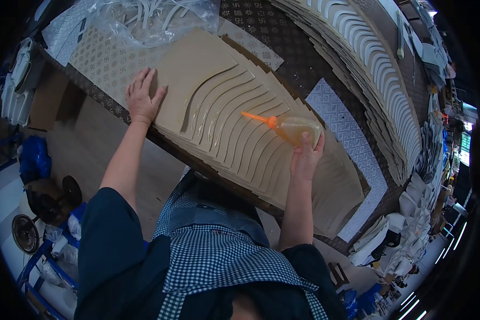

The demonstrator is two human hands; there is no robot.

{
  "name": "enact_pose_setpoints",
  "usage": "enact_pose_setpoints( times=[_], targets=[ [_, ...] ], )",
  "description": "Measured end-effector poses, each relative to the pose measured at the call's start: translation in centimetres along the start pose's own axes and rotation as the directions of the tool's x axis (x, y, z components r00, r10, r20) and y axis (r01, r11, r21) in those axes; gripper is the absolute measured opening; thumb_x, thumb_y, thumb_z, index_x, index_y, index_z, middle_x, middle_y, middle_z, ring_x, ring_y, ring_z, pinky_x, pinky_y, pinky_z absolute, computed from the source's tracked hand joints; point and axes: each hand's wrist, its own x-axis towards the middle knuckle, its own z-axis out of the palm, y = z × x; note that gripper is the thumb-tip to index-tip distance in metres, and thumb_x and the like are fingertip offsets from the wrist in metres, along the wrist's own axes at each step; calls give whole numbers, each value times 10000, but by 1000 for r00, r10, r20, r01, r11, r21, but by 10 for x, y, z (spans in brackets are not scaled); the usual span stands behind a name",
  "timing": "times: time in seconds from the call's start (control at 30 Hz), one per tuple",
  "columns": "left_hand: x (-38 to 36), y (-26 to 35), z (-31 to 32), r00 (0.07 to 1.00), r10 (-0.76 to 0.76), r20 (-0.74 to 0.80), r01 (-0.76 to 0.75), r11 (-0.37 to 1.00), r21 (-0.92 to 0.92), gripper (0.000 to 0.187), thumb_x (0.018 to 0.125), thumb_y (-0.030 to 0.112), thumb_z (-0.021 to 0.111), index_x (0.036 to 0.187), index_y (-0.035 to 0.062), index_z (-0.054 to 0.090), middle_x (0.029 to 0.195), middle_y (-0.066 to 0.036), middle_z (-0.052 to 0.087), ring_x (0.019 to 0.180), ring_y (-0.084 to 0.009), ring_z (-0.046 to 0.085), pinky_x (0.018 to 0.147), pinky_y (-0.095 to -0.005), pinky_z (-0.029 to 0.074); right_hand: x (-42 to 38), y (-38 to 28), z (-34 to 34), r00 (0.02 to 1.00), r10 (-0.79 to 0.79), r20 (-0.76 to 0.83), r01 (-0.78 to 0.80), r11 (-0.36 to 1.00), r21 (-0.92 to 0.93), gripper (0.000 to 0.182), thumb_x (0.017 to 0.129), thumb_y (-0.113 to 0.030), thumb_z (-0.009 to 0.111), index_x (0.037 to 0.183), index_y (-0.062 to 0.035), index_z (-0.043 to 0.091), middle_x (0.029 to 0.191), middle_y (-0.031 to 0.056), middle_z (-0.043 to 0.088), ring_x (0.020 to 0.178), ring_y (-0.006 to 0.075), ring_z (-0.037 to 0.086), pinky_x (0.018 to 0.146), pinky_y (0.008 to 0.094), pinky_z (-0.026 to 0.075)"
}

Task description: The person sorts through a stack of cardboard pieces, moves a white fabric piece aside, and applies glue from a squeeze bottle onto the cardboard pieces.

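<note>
My right hand (307,154) is wrapped around a clear squeeze bottle (296,129) with pale yellow liquid inside. Its long orange nozzle points left, over a fanned stack of tan cardboard sheets (189,56). The sheets overlap in curved steps, and glossy wet streaks (201,114) run along several of the exposed edges on the left part. At the near left edge of the stack, my left hand (144,96) lies flat with its fingers spread, the thumb reaching onto the top sheet.
A clear plastic bag (160,21) holding white curved strips sits at the far edge. Behind the stack lies a grey patterned sheet (344,120). Along the far right runs another fanned stack with white curved strips (365,48). A fan (25,233) stands at lower left.
</note>
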Motion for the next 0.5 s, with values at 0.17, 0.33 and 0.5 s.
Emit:
enact_pose_setpoints(
  times=[0.17, 0.33, 0.5],
  targets=[
    [0, 1, 0, 1000, 0, -3, 0, 1000, -3, 606, 827, 493, 609, 1366, 237, 501, 1433, -10, 449, 1352, -212, 368, 1090, -426, 234, -3, -2, 4, 998, 29, 51, -28, 999, -22, 583, 834, -24, 702, 1351, -44, 434, 1279, 64, 515, 1167, 181, 523, 1016, 346, 437],
    [0, 0, 0, 1000, 0, -6, 0, 1000, -2, 606, 830, 502, 604, 1365, 236, 501, 1432, -10, 448, 1351, -213, 367, 1091, -424, 236, -6, -2, 6, 994, 38, 105, -29, 996, -86, 582, 850, -32, 673, 1369, -34, 411, 1250, 85, 532, 1136, 206, 554, 988, 364, 474],
    [0, 1, -1, 1000, -6, -3, 6, 1000, 2, 604, 832, 511, 600, 1364, 240, 503, 1431, -8, 447, 1349, -213, 368, 1093, -422, 244, -9, -4, 6, 988, 89, 127, -78, 993, -85, 607, 821, -12, 698, 1366, -39, 431, 1293, 71, 505, 1170, 179, 519, 1025, 333, 423]
  ],
)
